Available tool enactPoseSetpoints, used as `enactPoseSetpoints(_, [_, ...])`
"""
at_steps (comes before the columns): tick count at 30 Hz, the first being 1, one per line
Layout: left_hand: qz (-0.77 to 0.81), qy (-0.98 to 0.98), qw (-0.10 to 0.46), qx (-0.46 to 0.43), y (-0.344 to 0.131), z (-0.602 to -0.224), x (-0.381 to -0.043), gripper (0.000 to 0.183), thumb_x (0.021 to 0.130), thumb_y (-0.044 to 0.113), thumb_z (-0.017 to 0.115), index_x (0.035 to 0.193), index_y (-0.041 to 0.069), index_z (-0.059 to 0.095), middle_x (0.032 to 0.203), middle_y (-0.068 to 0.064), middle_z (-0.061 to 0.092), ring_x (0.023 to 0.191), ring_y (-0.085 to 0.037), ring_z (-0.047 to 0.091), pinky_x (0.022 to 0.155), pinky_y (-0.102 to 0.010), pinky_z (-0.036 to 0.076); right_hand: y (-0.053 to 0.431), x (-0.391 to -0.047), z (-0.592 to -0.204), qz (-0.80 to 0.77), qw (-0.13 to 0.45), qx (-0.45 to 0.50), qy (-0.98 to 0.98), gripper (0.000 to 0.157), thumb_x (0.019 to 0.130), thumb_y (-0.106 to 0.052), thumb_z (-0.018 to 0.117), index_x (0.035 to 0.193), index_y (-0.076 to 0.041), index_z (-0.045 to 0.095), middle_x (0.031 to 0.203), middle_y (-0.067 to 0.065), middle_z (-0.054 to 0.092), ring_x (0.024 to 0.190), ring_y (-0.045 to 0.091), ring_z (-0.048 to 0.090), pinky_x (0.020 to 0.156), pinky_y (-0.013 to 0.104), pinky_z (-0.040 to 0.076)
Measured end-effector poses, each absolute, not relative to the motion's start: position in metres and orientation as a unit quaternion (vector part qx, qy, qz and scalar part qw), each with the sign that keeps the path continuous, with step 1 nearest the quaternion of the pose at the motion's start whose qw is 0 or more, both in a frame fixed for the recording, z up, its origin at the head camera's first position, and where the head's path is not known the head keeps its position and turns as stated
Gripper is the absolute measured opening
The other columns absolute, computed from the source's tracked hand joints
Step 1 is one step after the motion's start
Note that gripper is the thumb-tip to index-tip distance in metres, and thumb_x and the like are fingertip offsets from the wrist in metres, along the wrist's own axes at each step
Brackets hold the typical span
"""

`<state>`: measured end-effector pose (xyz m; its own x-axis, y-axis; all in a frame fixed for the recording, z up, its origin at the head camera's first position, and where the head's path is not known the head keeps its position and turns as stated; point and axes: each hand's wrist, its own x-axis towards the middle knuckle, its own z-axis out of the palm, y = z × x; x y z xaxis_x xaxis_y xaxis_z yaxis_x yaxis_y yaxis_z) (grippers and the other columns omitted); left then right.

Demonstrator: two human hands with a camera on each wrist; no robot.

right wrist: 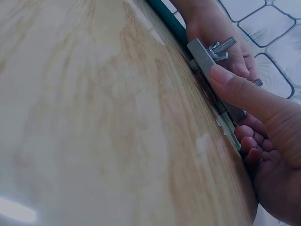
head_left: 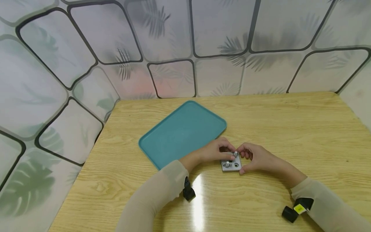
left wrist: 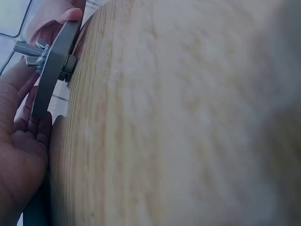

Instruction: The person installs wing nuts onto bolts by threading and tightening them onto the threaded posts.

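Note:
A square grey metal plate with holes carries two bolts with wing nuts; bolt heads protrude beneath it in the left wrist view. My left hand reaches over the plate from the left, thumb and index finger pinching the wing nut on the far bolt. A second wing nut sits toward the near left corner. My right hand grips the plate's right edge, its thumb on the near corner and fingers curled by the far corner. In the right wrist view that thumb partly hides the far bolt.
A teal tray lies angled on the wooden table, behind and left of the plate. Patterned covering stands along the table's back and left sides. Black wrist cameras are strapped to both sleeves.

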<state>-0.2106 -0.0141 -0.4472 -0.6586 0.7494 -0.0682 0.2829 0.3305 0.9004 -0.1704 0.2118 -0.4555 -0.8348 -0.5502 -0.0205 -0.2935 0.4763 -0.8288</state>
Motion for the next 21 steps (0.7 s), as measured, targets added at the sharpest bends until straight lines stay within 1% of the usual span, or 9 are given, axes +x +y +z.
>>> enactPoseSetpoints(3, [0.489,0.774,0.246,0.318,-0.0139,-0.4481,-0.2104,0.025,0.084,0.014,0.073,0.107,0.007,0.067,0.103,-0.001,0.058,0.093,-0.002,0.052,0.084,-0.017,0.044,0.2116,-0.1702,-0.4557,-0.448,0.144,-0.246,0.847,0.056,0.062,-0.027,0.090,0.105,-0.007,0.058,0.084,0.003,0.050,0.073,0.010,0.043,0.061,0.024,0.040])
enactPoseSetpoints(8, [0.507,0.774,0.248,0.286,-0.0127,-0.4482,-0.2098,0.016,0.086,0.012,0.070,0.097,0.004,0.061,0.089,0.000,0.060,0.079,-0.003,0.054,0.072,-0.017,0.044,0.2113,-0.1703,-0.4559,-0.449,0.148,-0.246,0.846,0.058,0.062,-0.027,0.090,0.106,-0.005,0.058,0.085,0.003,0.050,0.074,0.010,0.044,0.062,0.024,0.040])
enactPoseSetpoints(11, [0.507,0.777,0.248,0.279,-0.0124,-0.4479,-0.2096,0.012,0.087,0.011,0.069,0.094,0.004,0.061,0.085,0.001,0.061,0.075,-0.004,0.054,0.069,-0.017,0.043,0.2111,-0.1700,-0.4552,-0.450,0.150,-0.244,0.846,0.059,0.062,-0.027,0.090,0.107,-0.005,0.058,0.085,0.004,0.051,0.074,0.010,0.044,0.063,0.023,0.040])
enactPoseSetpoints(15, [0.500,0.782,0.245,0.280,-0.0124,-0.4484,-0.2099,0.012,0.088,0.015,0.068,0.096,0.006,0.066,0.089,0.002,0.061,0.078,-0.002,0.053,0.070,-0.016,0.043,0.2108,-0.1695,-0.4540,-0.449,0.149,-0.244,0.846,0.059,0.062,-0.028,0.090,0.107,-0.005,0.058,0.085,0.004,0.051,0.074,0.010,0.044,0.063,0.023,0.040])
enactPoseSetpoints(21, [0.484,0.785,0.242,0.301,-0.0132,-0.4471,-0.2097,0.019,0.087,0.020,0.069,0.103,0.010,0.070,0.099,0.002,0.058,0.087,-0.003,0.050,0.076,-0.017,0.043,0.2109,-0.1695,-0.4532,-0.445,0.148,-0.248,0.848,0.059,0.062,-0.028,0.089,0.106,-0.005,0.058,0.085,0.004,0.050,0.074,0.011,0.043,0.062,0.023,0.039])
